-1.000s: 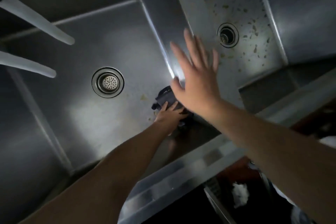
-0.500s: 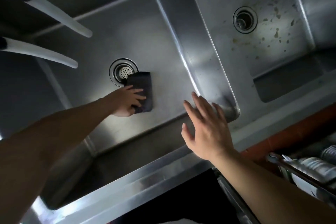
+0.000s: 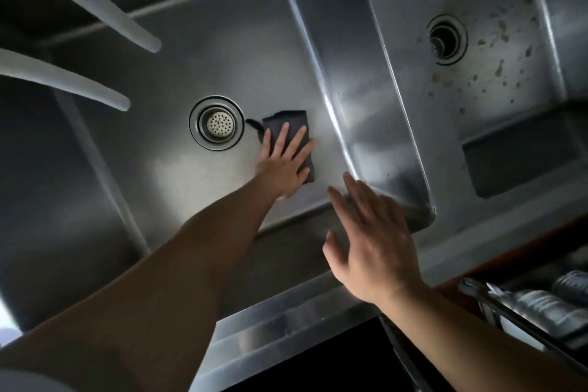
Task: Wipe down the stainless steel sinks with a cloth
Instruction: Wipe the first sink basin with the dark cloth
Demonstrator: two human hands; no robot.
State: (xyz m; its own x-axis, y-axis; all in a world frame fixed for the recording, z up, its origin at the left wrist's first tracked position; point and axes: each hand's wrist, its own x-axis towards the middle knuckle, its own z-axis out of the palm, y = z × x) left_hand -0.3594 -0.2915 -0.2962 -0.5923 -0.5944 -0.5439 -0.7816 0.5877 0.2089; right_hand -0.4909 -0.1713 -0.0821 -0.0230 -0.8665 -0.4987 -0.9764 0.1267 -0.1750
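A dark folded cloth [image 3: 286,122] lies flat on the floor of the left stainless steel sink [image 3: 197,188], just right of its round drain strainer [image 3: 218,123]. My left hand [image 3: 284,161] presses on the cloth with straight, spread fingers. My right hand [image 3: 372,240] hovers open over the sink's near right corner, fingers straight, holding nothing. The right sink [image 3: 496,99] has brown specks of debris around its open drain [image 3: 445,38].
Two pale faucet spouts [image 3: 95,9] reach in from the upper left over the left sink. A steel divider wall [image 3: 366,99] separates the two basins. The front rim [image 3: 286,318] runs along the bottom. A rack with metal items [image 3: 525,305] sits at lower right.
My left hand slid the cloth from the near right corner to the drain, then a little right of it. My right hand dropped from over the divider toward the near rim.
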